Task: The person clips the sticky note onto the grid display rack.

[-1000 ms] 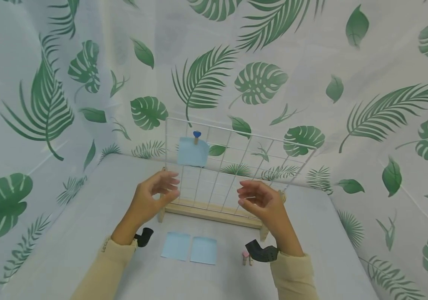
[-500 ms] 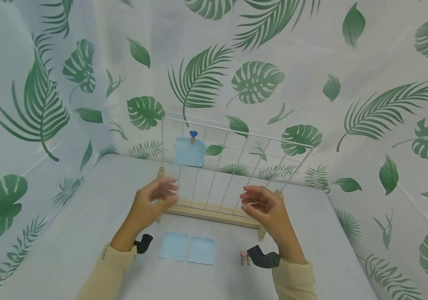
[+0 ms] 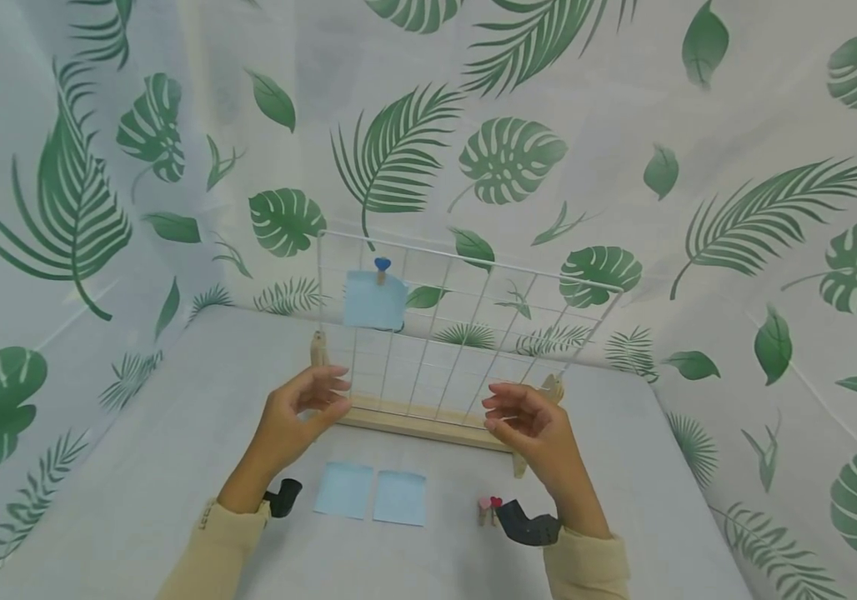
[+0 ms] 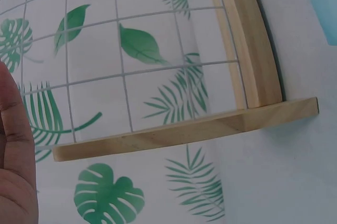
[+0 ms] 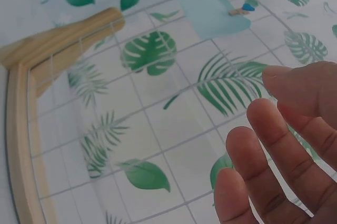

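Observation:
A white wire grid [image 3: 458,333] stands upright in a wooden base [image 3: 428,427]. At its upper left a clothespin with a blue heart [image 3: 382,265] clips a light blue paper [image 3: 373,302] to the wires. My left hand [image 3: 299,414] hovers before the grid's left end, its fingers loosely bent and holding nothing. Before the right end hangs my right hand [image 3: 537,429], likewise relaxed; the right wrist view shows its fingers [image 5: 263,155] apart from the wires. On the table lie two blue paper squares, a left sheet [image 3: 343,490] and a right sheet [image 3: 399,497].
Clothespins with a pink heart [image 3: 484,504] and a red heart [image 3: 497,502] lie beside the black camera mount [image 3: 528,525] on my right wrist. Another black mount [image 3: 283,498] is on the left wrist. A leaf-patterned curtain [image 3: 518,67] surrounds the white table [image 3: 196,392].
Both hands have sunk a little, toward me and away from the grid's middle height. The head view has shifted slightly. The red heart clothespin now shows beside the right mount. Papers stay put.

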### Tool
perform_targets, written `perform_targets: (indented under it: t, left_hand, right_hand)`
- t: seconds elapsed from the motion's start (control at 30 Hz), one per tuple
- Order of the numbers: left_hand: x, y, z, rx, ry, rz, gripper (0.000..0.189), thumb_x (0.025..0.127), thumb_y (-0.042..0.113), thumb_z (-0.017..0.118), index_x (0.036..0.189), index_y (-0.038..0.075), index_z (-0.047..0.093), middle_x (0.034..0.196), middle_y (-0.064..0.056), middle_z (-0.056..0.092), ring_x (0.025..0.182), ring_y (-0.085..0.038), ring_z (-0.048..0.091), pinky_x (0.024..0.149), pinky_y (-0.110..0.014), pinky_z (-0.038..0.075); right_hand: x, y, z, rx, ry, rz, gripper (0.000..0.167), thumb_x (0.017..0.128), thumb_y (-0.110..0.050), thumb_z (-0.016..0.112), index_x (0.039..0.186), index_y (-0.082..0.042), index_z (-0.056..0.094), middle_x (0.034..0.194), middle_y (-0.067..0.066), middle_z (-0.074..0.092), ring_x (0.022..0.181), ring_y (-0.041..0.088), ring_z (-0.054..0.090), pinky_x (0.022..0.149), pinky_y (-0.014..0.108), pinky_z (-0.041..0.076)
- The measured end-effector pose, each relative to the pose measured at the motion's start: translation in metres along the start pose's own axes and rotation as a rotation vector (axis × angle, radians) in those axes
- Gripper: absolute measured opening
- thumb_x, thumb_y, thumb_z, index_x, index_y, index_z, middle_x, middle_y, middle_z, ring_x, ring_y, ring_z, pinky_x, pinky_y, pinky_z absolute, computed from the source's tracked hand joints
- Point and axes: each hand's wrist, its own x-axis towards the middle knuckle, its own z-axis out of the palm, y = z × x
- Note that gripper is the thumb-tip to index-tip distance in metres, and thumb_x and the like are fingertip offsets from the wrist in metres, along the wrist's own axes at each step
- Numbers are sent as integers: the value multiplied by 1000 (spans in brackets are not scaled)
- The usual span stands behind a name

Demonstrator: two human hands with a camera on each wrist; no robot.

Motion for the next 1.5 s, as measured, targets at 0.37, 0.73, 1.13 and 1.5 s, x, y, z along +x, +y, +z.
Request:
perform_targets:
  t: [0.37,0.73,1.13,1.5]
  left_hand:
    - [-5,-4,2,-6,-4,-12,40,96,1,78,135,2,69,119,-18,77,101,-12,72,91,-23,59]
    - [-12,-11,3,-13,-4,-14,40,96,1,79,134,2,69,118,-14,77,100,-12,72,90,-23,59]
    - [-18,-22,7,-28,17,-28,38,96,-2,77,133,-2,68,118,-19,76,100,-8,71,88,-21,59]
    - [-27,-28,11,-38,18,-27,38,96,-5,77,133,-3,69,117,-20,76,99,-7,71,87,-19,58]
  right_hand:
    - [-7,5,-4,-4,20,54,34,92,14,74,125,14,66,105,-6,77,95,6,71,82,19,60]
    - [-14,11,-3,-32,56,113,33,93,11,76,125,11,68,104,-6,77,93,7,70,80,20,59]
    - [-21,21,-2,-37,71,145,33,92,11,78,124,10,69,109,9,79,95,8,69,80,20,58]
    - [-30,31,-1,-30,93,182,33,92,12,76,124,11,69,109,7,79,94,9,69,81,20,58]
